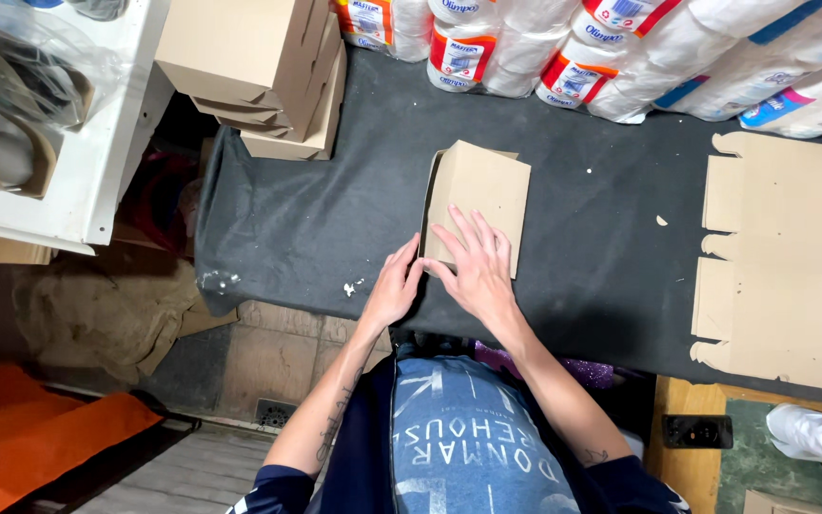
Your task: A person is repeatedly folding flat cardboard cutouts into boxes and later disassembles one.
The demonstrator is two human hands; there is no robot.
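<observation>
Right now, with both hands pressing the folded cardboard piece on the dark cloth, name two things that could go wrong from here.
1. The left hand touches only the near left edge of the folded cardboard piece, while the right hand lies flat on it; uneven pressure might skew the crease.
2. White crumbs lie on the dark cloth beside the left hand; they could get trapped under the cardboard and dent it.

Even overhead light, moderately bright. Dark table cloth (316, 219) reads matte, no glare. Soft shadows under stacked boxes (268, 76). Wide-angle bending at edges; focus sharp throughout.
</observation>
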